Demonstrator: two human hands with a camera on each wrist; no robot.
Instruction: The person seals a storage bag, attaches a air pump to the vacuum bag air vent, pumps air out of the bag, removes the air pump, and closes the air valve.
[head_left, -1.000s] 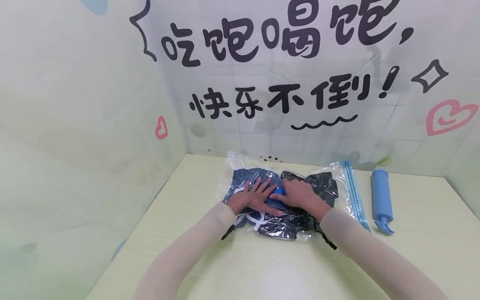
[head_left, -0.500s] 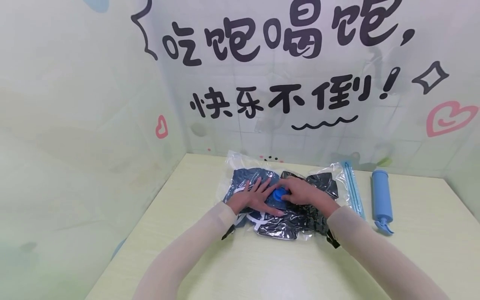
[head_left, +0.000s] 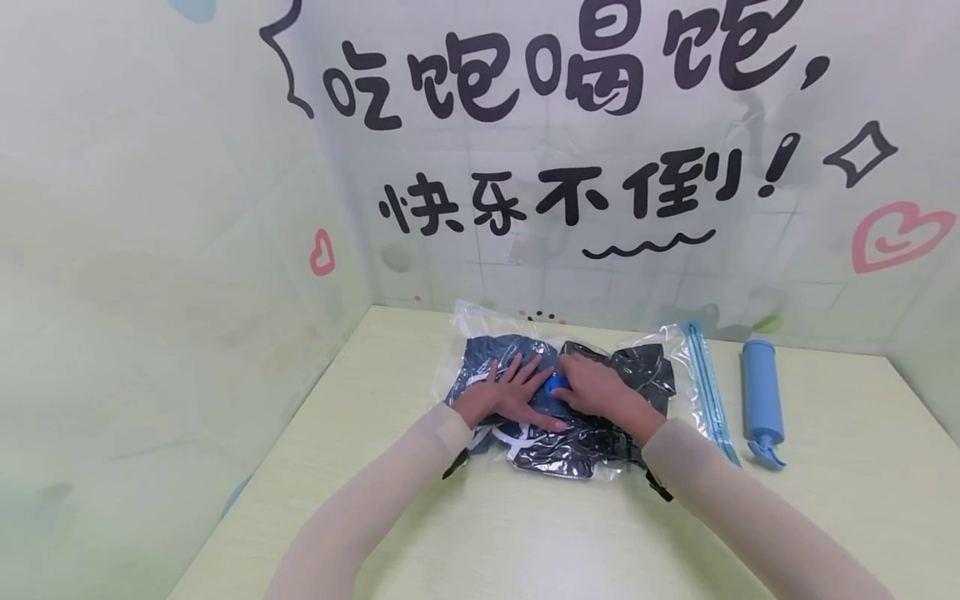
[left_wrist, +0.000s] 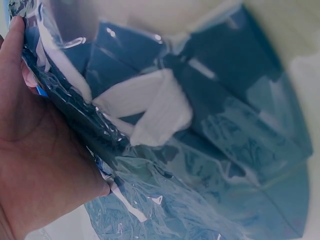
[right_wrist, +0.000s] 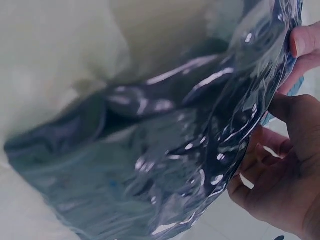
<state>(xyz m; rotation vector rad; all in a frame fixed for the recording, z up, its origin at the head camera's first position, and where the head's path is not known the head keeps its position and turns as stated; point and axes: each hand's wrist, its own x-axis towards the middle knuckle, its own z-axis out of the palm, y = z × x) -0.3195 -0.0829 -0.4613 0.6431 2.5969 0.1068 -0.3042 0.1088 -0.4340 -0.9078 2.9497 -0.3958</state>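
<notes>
A clear vacuum storage bag (head_left: 471, 321) lies flat in the head view, with dark blue, black and white folded clothes (head_left: 551, 457) pressed inside. My left hand (head_left: 516, 398) rests on its left half with fingers spread. Just right of those fingers is a round blue valve cap (head_left: 556, 384). My right hand (head_left: 598, 388) pinches this cap between thumb and curled fingers, partly covering it. In the left wrist view, my left hand (left_wrist: 47, 160) lies against the crinkled bag (left_wrist: 225, 145). My right hand (right_wrist: 287, 175) shows curled beside the bag's dark side in the right wrist view.
A blue hand pump (head_left: 762, 396) lies on the pale table (head_left: 525, 542), right of the bag's teal zip edge (head_left: 708, 392). Printed wall sheets (head_left: 480, 275) stand behind and to the left of the table.
Half a second ago my right hand was raised off more of the cap, baring its round top; now the fingers have turned back around it. My left hand stays in place.
</notes>
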